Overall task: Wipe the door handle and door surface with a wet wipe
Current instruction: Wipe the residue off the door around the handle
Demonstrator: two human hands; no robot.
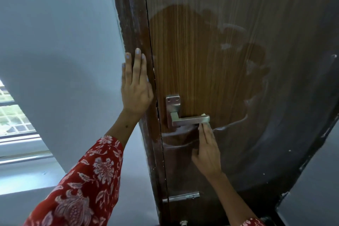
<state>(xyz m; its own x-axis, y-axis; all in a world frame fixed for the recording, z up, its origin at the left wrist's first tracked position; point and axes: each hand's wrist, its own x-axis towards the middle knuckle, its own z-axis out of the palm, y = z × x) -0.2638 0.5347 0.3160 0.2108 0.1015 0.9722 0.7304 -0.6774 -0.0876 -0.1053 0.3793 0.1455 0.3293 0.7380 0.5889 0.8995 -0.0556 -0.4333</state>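
A pale wall and a window flank a dusty wooden door, its centre wiped clean. The left hand lies flat, fingers spread open, on the frame. The right hand presses a wipe behind the handle.

A pale blue-grey wall fills the left side of the view, smooth and evenly lit, with a soft shadow falling across its lower part. At the far left edge a window with a white frame lets in bright daylight, and a grid of bars shows behind the glass. At the lower right a dark grey surface with chipped edges appears.
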